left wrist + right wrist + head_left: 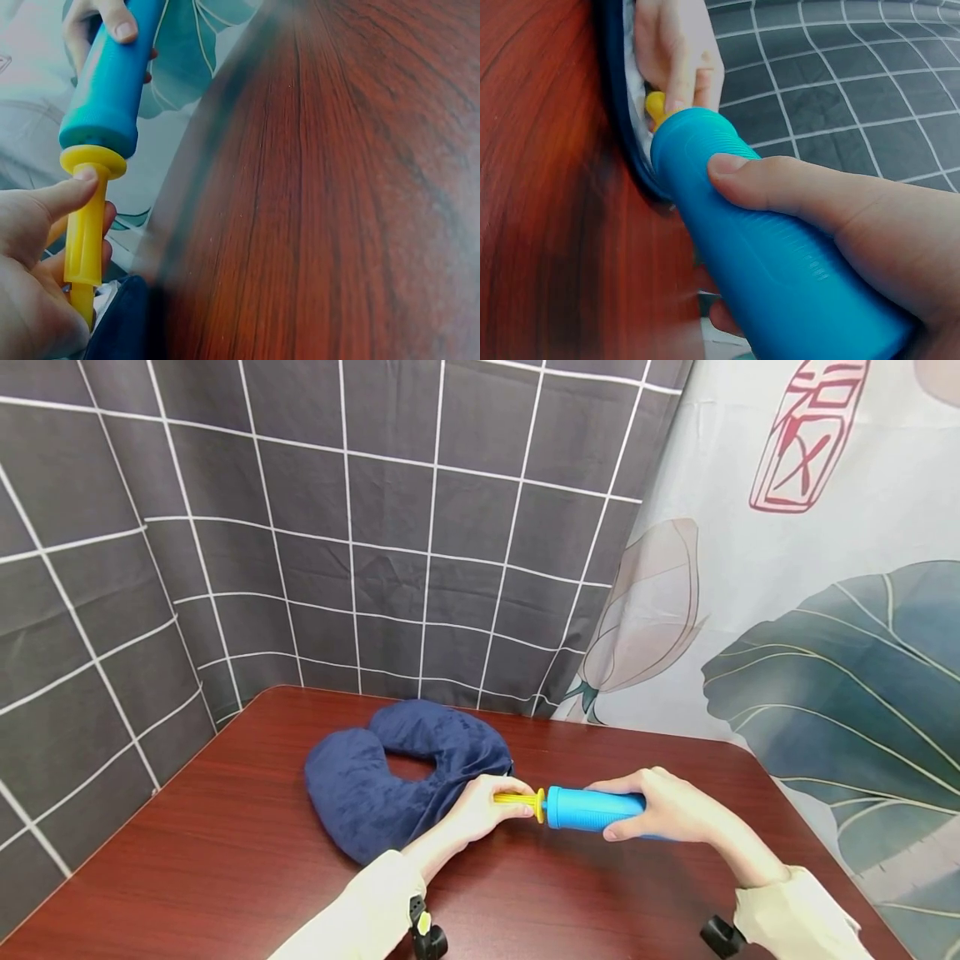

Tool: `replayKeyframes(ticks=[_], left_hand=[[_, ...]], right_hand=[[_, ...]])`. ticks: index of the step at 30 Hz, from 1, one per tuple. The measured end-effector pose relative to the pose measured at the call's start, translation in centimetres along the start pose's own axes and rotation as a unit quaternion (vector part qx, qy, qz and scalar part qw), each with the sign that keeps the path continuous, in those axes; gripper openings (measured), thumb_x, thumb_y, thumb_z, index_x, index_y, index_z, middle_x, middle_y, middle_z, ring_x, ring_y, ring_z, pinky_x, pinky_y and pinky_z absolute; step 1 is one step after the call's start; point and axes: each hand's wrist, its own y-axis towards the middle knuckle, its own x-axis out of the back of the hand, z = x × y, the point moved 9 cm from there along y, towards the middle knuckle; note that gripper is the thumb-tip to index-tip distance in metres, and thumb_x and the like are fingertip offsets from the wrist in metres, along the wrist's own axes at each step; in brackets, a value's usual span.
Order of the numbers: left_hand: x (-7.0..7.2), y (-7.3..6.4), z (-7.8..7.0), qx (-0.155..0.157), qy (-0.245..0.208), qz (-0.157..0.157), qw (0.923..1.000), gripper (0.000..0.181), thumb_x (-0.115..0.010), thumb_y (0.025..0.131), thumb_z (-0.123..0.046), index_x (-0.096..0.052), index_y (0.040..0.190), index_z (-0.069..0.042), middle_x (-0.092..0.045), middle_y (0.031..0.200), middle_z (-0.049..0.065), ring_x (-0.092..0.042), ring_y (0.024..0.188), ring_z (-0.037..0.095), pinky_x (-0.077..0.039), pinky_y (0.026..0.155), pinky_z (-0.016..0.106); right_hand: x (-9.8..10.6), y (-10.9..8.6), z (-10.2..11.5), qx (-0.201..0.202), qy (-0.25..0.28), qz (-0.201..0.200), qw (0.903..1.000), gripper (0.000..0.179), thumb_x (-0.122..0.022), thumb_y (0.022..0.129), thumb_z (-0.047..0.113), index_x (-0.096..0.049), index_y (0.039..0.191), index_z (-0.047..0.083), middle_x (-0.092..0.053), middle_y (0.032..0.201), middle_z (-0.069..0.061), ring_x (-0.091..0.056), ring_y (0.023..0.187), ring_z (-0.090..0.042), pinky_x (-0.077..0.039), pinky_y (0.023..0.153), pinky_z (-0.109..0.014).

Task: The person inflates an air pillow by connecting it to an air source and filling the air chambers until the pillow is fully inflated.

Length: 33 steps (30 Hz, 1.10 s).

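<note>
Over the dark red table, a hand pump [592, 808] with a blue barrel lies roughly level between both hands. My right hand [671, 806] grips the barrel, thumb along the near side in the right wrist view. My left hand [480, 806] holds the pump's yellow end piece [86, 225], thumb close to its round flange [94, 160] and fingers behind it. In the left wrist view the flange sits close against the barrel's end. A navy plush neck pillow [348, 793], U-shaped, lies on the table beside and partly behind my left hand. The barrel's far end is hidden by my right hand.
The wooden table [187, 860] reaches back to a dark grey curtain [390, 560] with white grid lines. At the right hangs a pale cloth [735, 568] printed with lotus flowers and leaves. Black wrist camera mounts [427, 935] show at the sleeves.
</note>
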Motion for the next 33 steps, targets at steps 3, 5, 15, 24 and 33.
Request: replayKeyframes(ticks=[3,5,15,24,33], left_hand=[[0.1,-0.1,0.1,0.006,-0.003,-0.003,1.0000,0.022,-0.078,0.084,-0.019,-0.076,0.103,-0.009,-0.076,0.100,0.007,-0.061,0.087,0.008,-0.049,0.079,0.019],[0.1,-0.1,0.0,0.006,0.000,-0.005,1.0000,0.022,-0.078,0.084,-0.019,-0.076,0.103,-0.009,-0.076,0.099,0.006,-0.062,0.086,0.008,-0.049,0.078,0.018],[0.2,-0.1,-0.1,-0.004,-0.004,-0.004,1.0000,0.024,-0.078,0.084,-0.020,-0.076,0.105,-0.007,-0.076,0.099,0.010,-0.065,0.086,0.007,-0.050,0.077,0.016],[0.3,-0.1,0.0,0.001,-0.010,-0.006,0.9999,0.022,-0.078,0.084,-0.018,-0.076,0.103,-0.007,-0.077,0.097,0.008,-0.066,0.087,0.011,-0.050,0.078,0.016],[0.3,-0.1,0.1,0.005,-0.001,-0.008,1.0000,0.022,-0.079,0.083,-0.019,-0.077,0.102,-0.008,-0.077,0.096,0.007,-0.064,0.084,0.006,-0.050,0.078,0.016]], right_hand=[[0.6,-0.8,-0.3,-0.002,0.000,-0.002,1.0000,0.054,-0.080,0.078,0.045,-0.067,0.128,0.026,-0.071,0.109,0.006,-0.058,0.085,-0.007,-0.048,0.066,-0.023],[1.0,-1.4,-0.6,-0.003,-0.001,-0.004,1.0000,0.056,-0.080,0.079,0.046,-0.066,0.129,0.025,-0.071,0.108,0.007,-0.058,0.085,-0.004,-0.048,0.066,-0.022],[3.3,-4.9,-1.8,0.013,-0.024,-0.028,0.9993,0.057,-0.079,0.079,0.049,-0.064,0.130,0.028,-0.071,0.107,0.012,-0.055,0.082,0.003,-0.044,0.064,-0.021],[4.7,-7.5,-3.7,-0.015,-0.016,-0.017,0.9996,0.058,-0.079,0.081,0.044,-0.061,0.134,0.033,-0.070,0.110,0.015,-0.055,0.085,0.003,-0.041,0.065,-0.020],[5.5,-9.6,-5.7,-0.010,-0.006,-0.015,0.9998,0.058,-0.079,0.082,0.029,-0.059,0.137,0.028,-0.068,0.113,0.017,-0.055,0.086,0.003,-0.040,0.064,-0.020]])
